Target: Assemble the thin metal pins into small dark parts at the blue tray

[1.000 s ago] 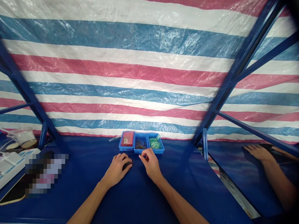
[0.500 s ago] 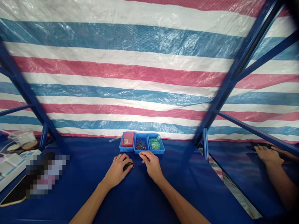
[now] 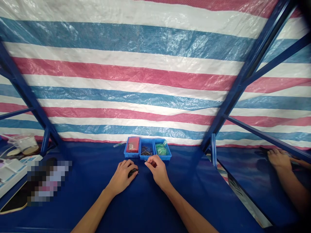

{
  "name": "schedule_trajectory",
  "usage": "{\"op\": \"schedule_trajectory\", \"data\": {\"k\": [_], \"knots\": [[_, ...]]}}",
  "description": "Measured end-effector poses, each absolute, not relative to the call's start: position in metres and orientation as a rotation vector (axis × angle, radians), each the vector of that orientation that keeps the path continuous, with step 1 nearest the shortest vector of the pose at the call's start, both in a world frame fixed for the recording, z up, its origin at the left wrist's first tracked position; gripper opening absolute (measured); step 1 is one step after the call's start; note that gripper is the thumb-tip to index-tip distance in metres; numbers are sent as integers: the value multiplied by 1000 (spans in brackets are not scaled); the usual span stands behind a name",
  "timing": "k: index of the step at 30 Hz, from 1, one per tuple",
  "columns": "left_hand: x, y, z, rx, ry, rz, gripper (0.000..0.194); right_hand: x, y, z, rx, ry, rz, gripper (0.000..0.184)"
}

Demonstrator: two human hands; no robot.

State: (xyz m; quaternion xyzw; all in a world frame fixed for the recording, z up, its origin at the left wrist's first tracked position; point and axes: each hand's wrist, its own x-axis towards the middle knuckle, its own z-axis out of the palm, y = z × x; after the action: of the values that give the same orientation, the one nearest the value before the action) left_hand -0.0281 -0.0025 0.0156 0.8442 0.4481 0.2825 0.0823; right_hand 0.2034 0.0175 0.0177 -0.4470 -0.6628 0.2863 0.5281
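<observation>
My left hand point(image 3: 122, 178) rests on the blue table with its fingers curled round a bunch of dark screws point(image 3: 132, 172), whose ends poke out between thumb and forefinger. To its right, my right hand point(image 3: 157, 168) pinches one small thin screw point(image 3: 146, 161) between thumb and fingertips, just in front of the bins. The middle blue bin point(image 3: 146, 158) holds loose dark screws point(image 3: 146, 151). Red packets point(image 3: 133, 144) lie in the left bin, and green plastic bags point(image 3: 161, 149) fill the right one.
A clear plastic strip point(image 3: 119, 144) lies left of the bins. At the far left are a power strip point(image 3: 14, 170), a clear cup point(image 3: 26, 142) and a black flat object point(image 3: 16, 200). Blue metal posts point(image 3: 218, 119) flank the table. A co-worker's hand point(image 3: 279, 160) works at the right-hand table.
My right hand has shifted slightly, its fingers curling more round the small screw. My left hand stays put. The co-worker's hand has moved a little.
</observation>
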Motion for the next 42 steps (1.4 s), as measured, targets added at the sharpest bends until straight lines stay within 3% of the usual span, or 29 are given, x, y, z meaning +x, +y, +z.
{"op": "schedule_trajectory", "data": {"k": [10,20,33,42], "knots": [[-28,-3,15,2521,1328,865,22,205,16,22,-1046,-1609,629,16],[-28,-3,16,2496,1339,840,18,206,21,10,-1041,-1490,797,33],[-28,-2,16,2509,1346,840,15,206,20,15,-1107,-1527,660,14],[-28,-2,14,2514,1355,843,14,207,21,13,-1085,-1502,825,35]]}}
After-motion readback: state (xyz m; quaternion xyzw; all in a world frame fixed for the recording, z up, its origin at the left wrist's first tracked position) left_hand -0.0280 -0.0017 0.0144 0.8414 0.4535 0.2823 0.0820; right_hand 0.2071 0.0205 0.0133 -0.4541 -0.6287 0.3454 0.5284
